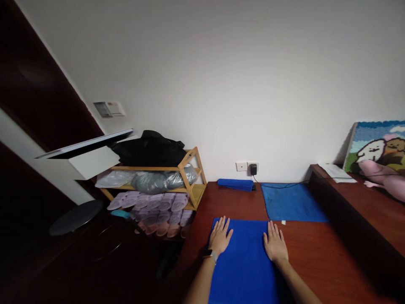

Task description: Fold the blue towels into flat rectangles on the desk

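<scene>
A bright blue cloth [245, 261] lies spread flat on the reddish-brown desk [316, 249]. My left hand [220, 237] rests palm down on its far left corner, fingers stretched out, with a watch on the wrist. On the far right corner my right hand [276, 244] lies flat, fingers extended and thumb apart, partly on the cloth's edge. Neither hand grips anything. Behind and to the right, a second, lighter blue cloth [292, 202] lies flat, with a small white tag [283, 222] at its near edge. A folded blue cloth [235, 184] sits against the wall.
A black plug [253, 169] in the wall socket trails a cable across the desk. On the right stands a raised desk section with a white paper [337, 173], a pink plush toy [384, 179] and a cartoon picture [379, 143]. To the left, a wooden rack [196, 179] holds slippers and a black bag [152, 150].
</scene>
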Available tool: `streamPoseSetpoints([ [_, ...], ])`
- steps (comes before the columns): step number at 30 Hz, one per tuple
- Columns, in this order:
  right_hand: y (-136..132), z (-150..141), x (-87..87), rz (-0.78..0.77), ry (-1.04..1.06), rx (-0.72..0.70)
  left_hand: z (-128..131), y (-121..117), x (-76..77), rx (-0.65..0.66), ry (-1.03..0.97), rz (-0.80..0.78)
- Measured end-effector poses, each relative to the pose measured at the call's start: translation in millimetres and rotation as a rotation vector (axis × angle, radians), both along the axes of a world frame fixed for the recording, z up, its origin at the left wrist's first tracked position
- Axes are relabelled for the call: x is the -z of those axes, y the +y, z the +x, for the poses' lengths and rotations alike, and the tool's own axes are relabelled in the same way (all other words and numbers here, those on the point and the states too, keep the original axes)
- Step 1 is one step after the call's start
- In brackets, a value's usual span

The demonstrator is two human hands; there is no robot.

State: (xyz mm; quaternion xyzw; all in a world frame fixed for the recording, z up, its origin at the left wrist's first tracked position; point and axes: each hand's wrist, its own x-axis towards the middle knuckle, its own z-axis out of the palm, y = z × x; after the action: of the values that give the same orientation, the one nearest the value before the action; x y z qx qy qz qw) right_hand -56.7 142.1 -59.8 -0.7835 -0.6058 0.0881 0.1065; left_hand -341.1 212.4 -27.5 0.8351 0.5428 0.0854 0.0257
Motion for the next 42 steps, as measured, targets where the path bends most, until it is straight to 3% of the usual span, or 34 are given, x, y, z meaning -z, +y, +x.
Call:
streamPoseSetpoints([
  [6,2.4,-3.2,-17.1,-0.117,-0.071,0.010,-18.3,4.6,-0.8,-0.003,-0.013,0.005],
  [10,3.2,-6.9,-29.8,-0.085,-0.126,-0.092,-22.6,1.4,0.3,-0.030,-0.026,-0.011],
  [17,7.4,-7.0,-15.9,-0.065,-0.046,-0.081,-25.5,6.2,3.6,-0.063,-0.026,0.017],
  [23,7.2,-7.7,-19.1,-0.057,-0.026,-0.080,-22.4,13.1,-10.7,-0.076,-0.016,-0.023],
  [26,7.3,-7.3,-19.2,-0.059,-0.017,-0.078,7.4,1.0,-19.6,-0.028,-0.057,0.032],
  [28,7.2,-6.2,-16.5,-0.054,-0.014,-0.073,43.6,-14.4,-21.4,0.092,-0.094,0.052],
  [31,6.1,-3.3,-9.2,-0.047,-0.032,-0.089,103.5,-38.0,-15.6,0.268,-0.150,0.047],
  [33,5.1,-1.1,-3.8,-0.042,-0.054,-0.112,131.8,-48.1,-8.8,0.278,-0.170,0.027],
  [35,4.5,0.2,0.5,-0.033,-0.066,-0.128,143.7,-51.7,-3.1,0.268,-0.176,0.005],
  [38,5.3,-0.4,3.2,-0.016,-0.067,-0.104,131.8,-47.5,0.3,0.265,-0.176,-0.018],
  [42,6.9,-3.9,2.4,-0.010,-0.067,-0.048,74.3,-32.4,-2.9,0.107,-0.131,-0.014],
])
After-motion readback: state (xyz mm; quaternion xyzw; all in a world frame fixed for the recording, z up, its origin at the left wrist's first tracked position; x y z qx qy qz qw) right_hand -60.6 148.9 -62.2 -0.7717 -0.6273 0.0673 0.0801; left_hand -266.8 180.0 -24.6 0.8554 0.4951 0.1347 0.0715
